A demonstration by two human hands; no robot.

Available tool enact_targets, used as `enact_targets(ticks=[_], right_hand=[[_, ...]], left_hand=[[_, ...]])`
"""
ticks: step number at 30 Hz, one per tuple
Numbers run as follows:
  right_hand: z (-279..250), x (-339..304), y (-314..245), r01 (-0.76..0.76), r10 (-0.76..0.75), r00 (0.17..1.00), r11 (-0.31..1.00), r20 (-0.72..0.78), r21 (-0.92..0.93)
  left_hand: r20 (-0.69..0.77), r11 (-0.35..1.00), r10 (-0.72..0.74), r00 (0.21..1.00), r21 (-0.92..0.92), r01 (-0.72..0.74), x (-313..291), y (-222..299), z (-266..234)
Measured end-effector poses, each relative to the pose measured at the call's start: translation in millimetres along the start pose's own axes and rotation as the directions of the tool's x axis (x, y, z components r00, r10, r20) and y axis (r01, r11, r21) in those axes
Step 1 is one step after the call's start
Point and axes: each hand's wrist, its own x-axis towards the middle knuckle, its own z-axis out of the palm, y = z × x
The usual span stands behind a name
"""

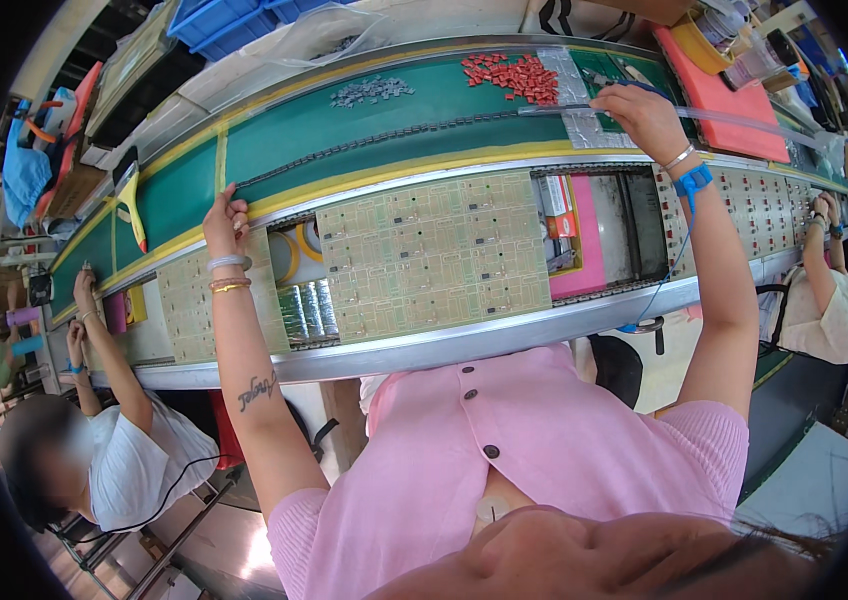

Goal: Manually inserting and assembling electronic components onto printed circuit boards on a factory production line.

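Head view is showing a long dark row of small parts [384, 140] lying across a green work surface [294, 140], from the left hand [225, 222] to the left end of a clear plastic tube [744, 122]. The left hand is half curling, and its index fingertip is reaching the left end of the row; I cannot tell if it is pinching the row or only touching it. The right hand [641, 112] is closing its bent fingers around the tube, which is running out to the right beyond the hand. Silver tape [584, 128] is lying under the tube, just beside this hand on its left.

On the far side of the row, a pile of red parts [512, 77] is lying near the tube's left end, and a pile of grey parts [372, 91] is lying farther left. On the near side, a large circuit board [434, 250] is resting between the two arms, another board [189, 315] is resting to its left, and a board with red pieces [744, 215] is resting to the right. A yellow-handled tool [131, 205] is lying to the left of the left hand. A red sheet [734, 130] is lying partly under the tube at right. Blue bins [219, 28] are standing at the far left. One co-worker [144, 450] is sitting at the left, and another person [824, 310] is working at the right.
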Motion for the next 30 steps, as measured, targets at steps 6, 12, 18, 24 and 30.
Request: enact_targets(ticks=[6,12,18,24,30], right_hand=[[8,-25,12,-0.07,0.07,0.997,0.997,-0.024,0.015],[19,-39,6,-0.167,0.184,0.979,0.971,-0.086,0.172],[20,-49,-2,-0.217,0.265,0.954,0.935,-0.143,0.281],[1,-3,-84,-0.208,0.32,0.928,0.869,-0.191,0.449],[27,85,-192,-0.075,0.187,0.97,0.837,-0.156,0.541]], left_hand=[[-0.008,1.0,0.0,1.0,0.002,0.0,-3,1,3],[-0.015,1.0,-0.007,1.0,0.014,0.007,0,-1,3],[-0.024,1.0,-0.007,1.0,0.019,0.007,-1,0,2],[-0.044,0.999,0.048,0.998,0.025,-0.047,-11,2,4],[0.041,0.959,0.171,0.984,0.22,-0.176,-32,2,-4]])
